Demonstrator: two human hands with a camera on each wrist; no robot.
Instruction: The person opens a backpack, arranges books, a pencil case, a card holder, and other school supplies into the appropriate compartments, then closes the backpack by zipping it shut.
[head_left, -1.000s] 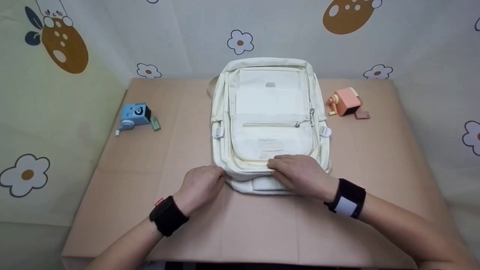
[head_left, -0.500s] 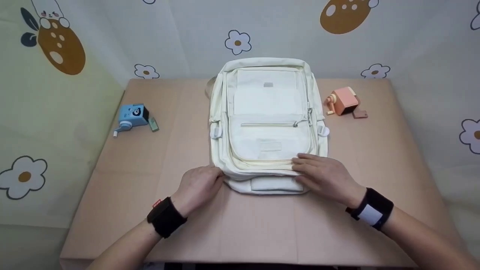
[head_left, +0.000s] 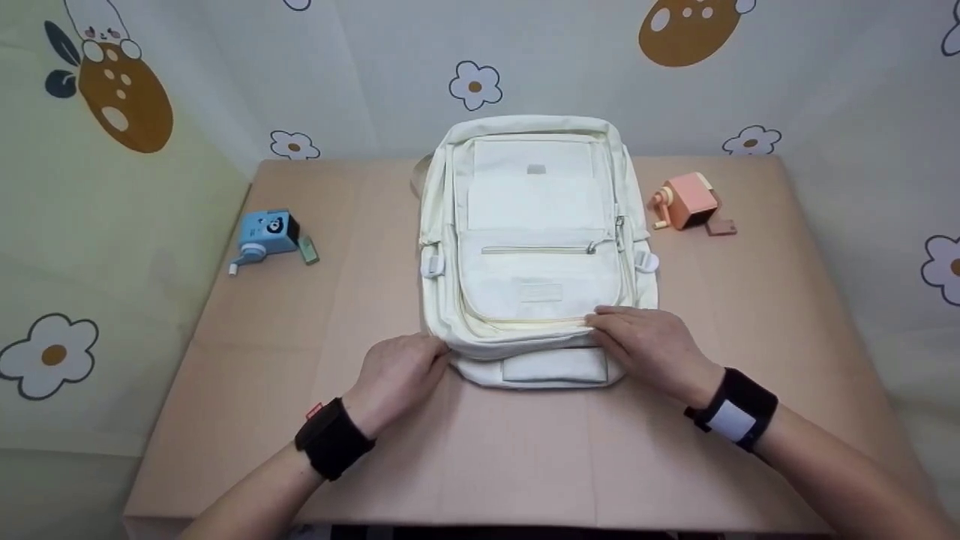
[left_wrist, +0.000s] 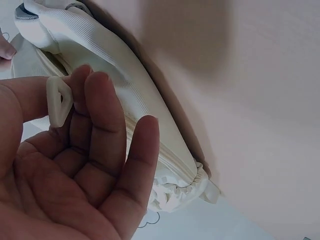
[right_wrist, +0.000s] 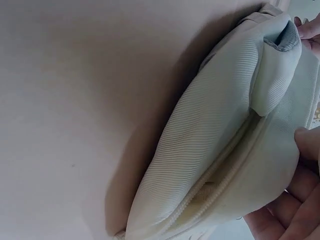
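A cream backpack [head_left: 536,270] lies front side up on the table. At its lower left corner is my left hand [head_left: 401,375]; in the left wrist view, its thumb and finger pinch a small white plastic loop [left_wrist: 59,102], the other fingers loosely bent. My right hand [head_left: 656,349] grips the bag's fabric near the lower right corner, thumb on one side and curled fingers [right_wrist: 287,212] on the other in the right wrist view. Beside that grip, a zipper [right_wrist: 220,185] along the bag's lower side gapes open. The bag's inside is mostly hidden.
A blue crank pencil sharpener [head_left: 266,231] with a small green block [head_left: 308,250] stands left of the bag. To the right sit a pink crank sharpener [head_left: 691,201] and a small brownish block [head_left: 721,227]. A patterned curtain [head_left: 390,67] borders the table [head_left: 517,457].
My right hand has slid rightward along the bag's lower edge, fingers spread midway, and now grips the fabric near the right corner. The left hand stays at the lower left corner.
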